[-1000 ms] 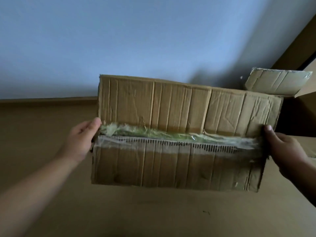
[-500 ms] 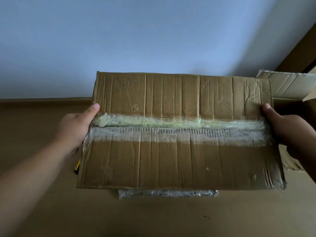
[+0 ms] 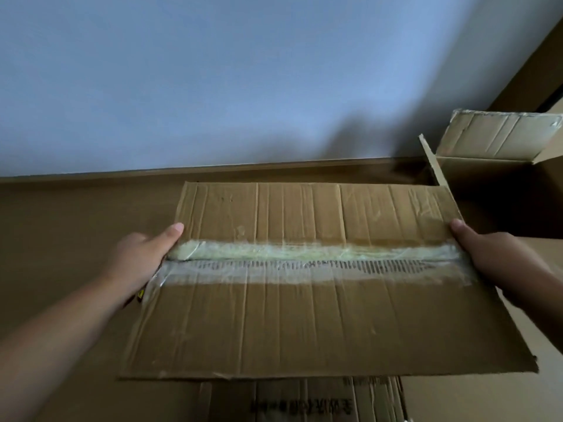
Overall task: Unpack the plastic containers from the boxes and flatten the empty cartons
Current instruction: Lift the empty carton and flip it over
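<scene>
A flattened brown carton point(image 3: 320, 324) lies nearly level in front of me, a band of clear and greenish tape point(image 3: 304, 260) running across its middle seam. My left hand point(image 3: 143, 260) grips its left edge at the seam, thumb on top. My right hand point(image 3: 493, 254) grips the right edge the same way. Under its near edge lies another flattened carton point(image 3: 304, 400) with printed text. No plastic containers show.
An open carton point(image 3: 493, 166) with raised flaps stands at the back right. Brown floor point(image 3: 76, 239) spreads to the left, meeting a pale blue wall point(image 3: 213, 80) along a skirting line. A dark door frame point(image 3: 530, 74) rises at the far right.
The carton has tipped from nearly upright down to almost flat and sunk lower, over the flattened carton on the floor. Both hands kept their grip on its edges.
</scene>
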